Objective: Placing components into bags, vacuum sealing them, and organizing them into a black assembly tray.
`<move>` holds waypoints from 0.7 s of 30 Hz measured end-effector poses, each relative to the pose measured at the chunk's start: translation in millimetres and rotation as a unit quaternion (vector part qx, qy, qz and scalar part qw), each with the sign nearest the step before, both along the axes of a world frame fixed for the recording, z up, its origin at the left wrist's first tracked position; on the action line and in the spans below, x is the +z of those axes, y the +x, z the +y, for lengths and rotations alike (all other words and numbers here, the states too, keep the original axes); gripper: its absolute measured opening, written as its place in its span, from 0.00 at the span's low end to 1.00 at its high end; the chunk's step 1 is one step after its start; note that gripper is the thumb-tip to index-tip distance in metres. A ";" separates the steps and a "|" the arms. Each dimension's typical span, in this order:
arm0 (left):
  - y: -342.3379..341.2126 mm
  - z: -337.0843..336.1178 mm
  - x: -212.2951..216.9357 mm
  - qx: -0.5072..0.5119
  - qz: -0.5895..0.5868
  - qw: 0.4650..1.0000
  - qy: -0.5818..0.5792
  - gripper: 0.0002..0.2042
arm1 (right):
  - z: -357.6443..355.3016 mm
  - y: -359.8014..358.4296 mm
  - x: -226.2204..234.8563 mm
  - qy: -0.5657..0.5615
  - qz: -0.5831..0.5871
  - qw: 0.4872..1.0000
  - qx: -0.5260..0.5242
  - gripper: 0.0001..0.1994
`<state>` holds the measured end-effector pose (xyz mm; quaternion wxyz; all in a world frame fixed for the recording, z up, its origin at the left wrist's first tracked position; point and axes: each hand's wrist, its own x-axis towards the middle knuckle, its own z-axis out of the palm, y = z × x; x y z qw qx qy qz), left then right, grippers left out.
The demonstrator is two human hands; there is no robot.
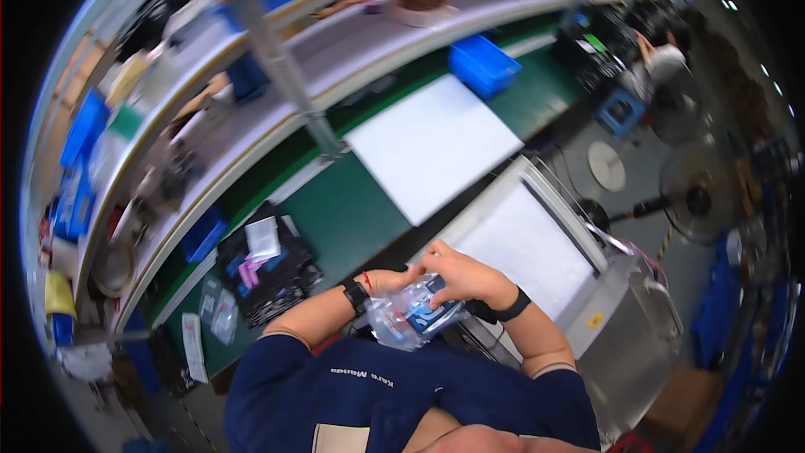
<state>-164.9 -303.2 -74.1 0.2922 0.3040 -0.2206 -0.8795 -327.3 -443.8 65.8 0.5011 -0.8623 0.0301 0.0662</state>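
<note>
Close in front of my chest, a clear plastic bag [392, 319] with small red and blue contents hangs between my hands. My left hand [387, 280] grips the bag at its upper left side. My right hand [459, 273] has its fingers bent down over the bag's right part, pinching it by a dark blue printed piece [426, 312]. I cannot tell whether that piece lies inside the bag or on it. Some of the fingertips are hidden by the crinkled plastic and the blur.
A white board [432, 147] lies on the green bench [348, 214], with a blue bin [484, 67] behind it. To the left is a black tray [281, 273] of small packets. A metal machine with a white bed [524, 243] stands at right, near a fan [696, 200]. Another person [667, 59] sits far right.
</note>
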 end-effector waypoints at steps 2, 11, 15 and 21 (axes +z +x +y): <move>13.6 20.5 60.6 0.015 -0.019 0.996 -0.091 0.36 | 23.4 26.4 11.8 -0.018 0.007 0.999 -0.041 0.30; 98.2 148.5 68.4 0.436 -0.037 0.899 -0.029 0.22 | 111.9 135.6 -65.8 0.375 0.065 0.893 -0.240 0.31; 123.4 135.0 73.1 0.529 -0.207 0.823 -0.014 0.36 | 140.0 184.8 -84.6 0.535 0.098 0.819 -0.182 0.23; 155.7 124.5 78.7 0.524 -0.070 0.849 0.000 0.47 | 78.5 235.7 -115.3 0.541 0.196 0.789 -0.218 0.19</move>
